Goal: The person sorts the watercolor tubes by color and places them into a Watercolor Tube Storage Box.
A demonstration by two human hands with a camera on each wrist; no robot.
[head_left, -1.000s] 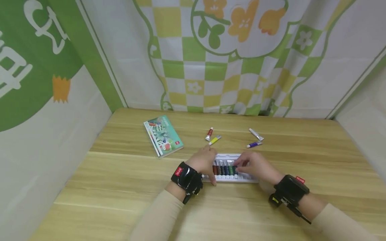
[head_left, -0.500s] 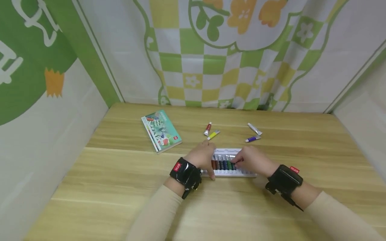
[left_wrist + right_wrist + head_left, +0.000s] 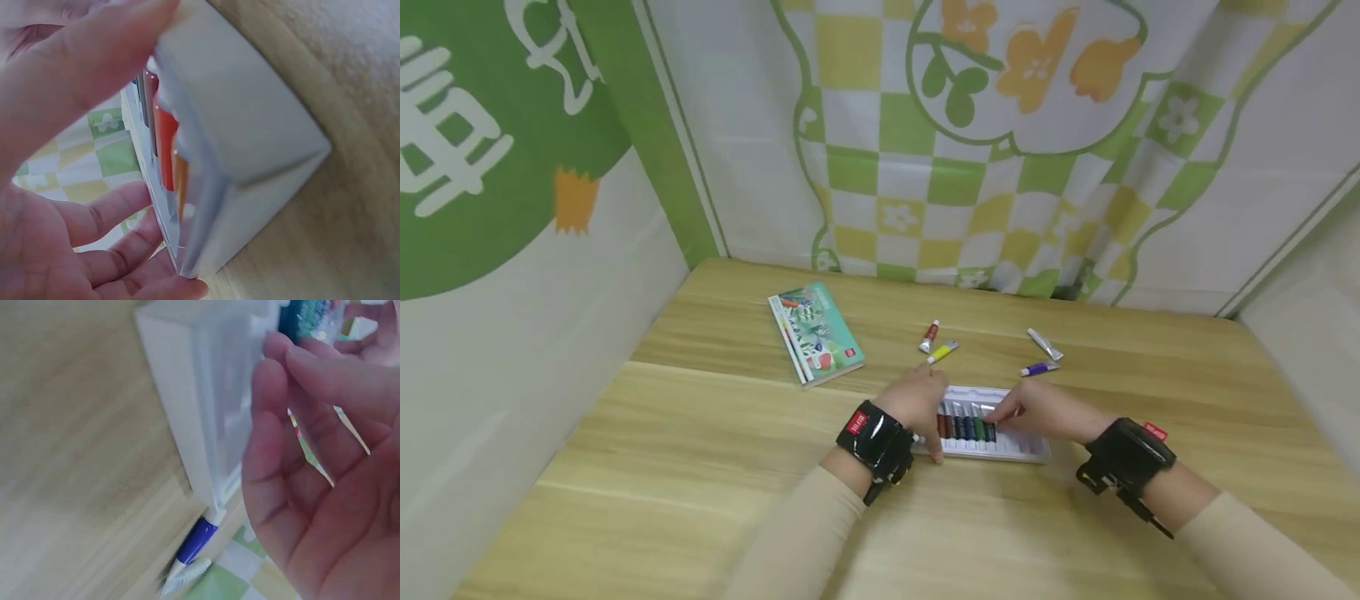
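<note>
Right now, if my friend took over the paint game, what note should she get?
Left hand: grips the left end of the white paint tray, steadying it on the table.
Right hand: fingertips on the green tube in the tray; whether it pinches the tube is unclear.
Done: a row of tubes sits in the tray's left part; the right part looks unfilled.
Left: four tubes lie loose behind the tray: red, yellow, white, purple.
Paint box lies far left.
</note>
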